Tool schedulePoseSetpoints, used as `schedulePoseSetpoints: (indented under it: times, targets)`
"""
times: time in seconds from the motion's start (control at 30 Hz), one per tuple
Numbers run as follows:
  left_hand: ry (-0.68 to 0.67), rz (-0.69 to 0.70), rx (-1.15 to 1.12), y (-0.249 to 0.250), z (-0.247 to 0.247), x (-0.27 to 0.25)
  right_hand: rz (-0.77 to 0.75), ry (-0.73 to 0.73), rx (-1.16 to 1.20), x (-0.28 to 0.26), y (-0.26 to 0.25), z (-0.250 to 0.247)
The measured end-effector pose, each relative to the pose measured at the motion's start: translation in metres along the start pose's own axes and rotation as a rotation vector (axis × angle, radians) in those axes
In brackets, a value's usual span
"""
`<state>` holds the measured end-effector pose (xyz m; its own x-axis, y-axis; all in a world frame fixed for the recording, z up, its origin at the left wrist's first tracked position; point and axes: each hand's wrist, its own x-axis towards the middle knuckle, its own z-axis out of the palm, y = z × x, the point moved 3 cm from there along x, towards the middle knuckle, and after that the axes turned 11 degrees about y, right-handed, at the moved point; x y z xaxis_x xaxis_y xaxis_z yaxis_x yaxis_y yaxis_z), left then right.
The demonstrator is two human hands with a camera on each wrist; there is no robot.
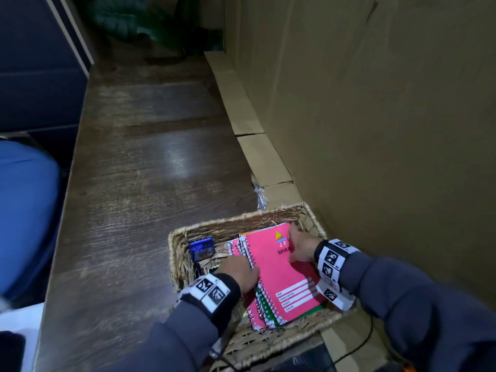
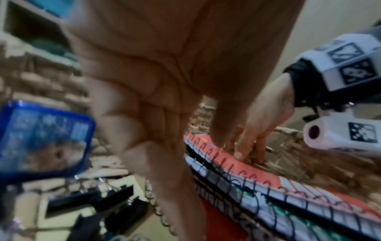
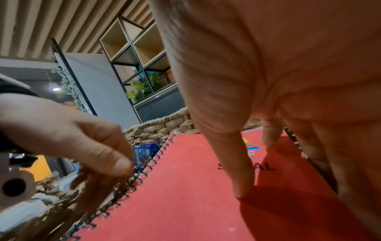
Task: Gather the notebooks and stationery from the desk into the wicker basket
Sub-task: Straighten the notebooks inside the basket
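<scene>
Both hands are settling the notebooks [image 1: 279, 267] inside the basket [image 1: 175, 253]. The left hand [image 1: 239, 272] is curling its fingers along the spiral edge, probably squaring the stack; the right hand [image 1: 299, 248] is holding the far edge, thumb on the pink cover and fingers hooked over the side. A blue tin [image 1: 200, 249] and black clips [image 2: 115, 195] are lying beside them. The basket is sitting on a dark wooden desk [image 1: 139, 170], against cardboard [image 1: 375, 103]; shelves with plants are showing beyond.
</scene>
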<state>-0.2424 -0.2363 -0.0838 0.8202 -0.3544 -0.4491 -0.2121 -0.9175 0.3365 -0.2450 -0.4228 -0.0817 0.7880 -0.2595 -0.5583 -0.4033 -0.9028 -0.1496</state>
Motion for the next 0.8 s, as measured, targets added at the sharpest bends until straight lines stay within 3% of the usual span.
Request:
schedulePoseSetpoints:
  times: [0.13, 0.23, 0.4, 0.53, 0.67, 0.8]
  targets:
    - [-0.315, 0.063, 0.136, 0.002, 0.011, -0.022, 0.038, -0.027, -0.067, 0.0, -0.004, -0.001]
    - [-0.437, 0.088, 0.138, 0.011, 0.019, -0.034, 0.055, -0.05, -0.071, -0.001, -0.007, 0.001]
    - [-0.359, -0.021, -0.186, 0.01, 0.029, -0.031, 0.081, -0.101, -0.029, 0.001, -0.002, 0.001]
    - [-0.319, -0.107, -0.318, 0.002, 0.043, -0.029, 0.096, -0.102, 0.024, -0.001, -0.001, -0.001]
    - [-0.068, -0.275, -0.514, -0.011, 0.043, -0.009, 0.08, -0.089, 0.049, -0.004, -0.002, 0.001]
    - [-0.099, -0.432, -0.792, -0.013, 0.046, 0.01, 0.061, -0.117, 0.126, -0.012, 0.0, -0.003]
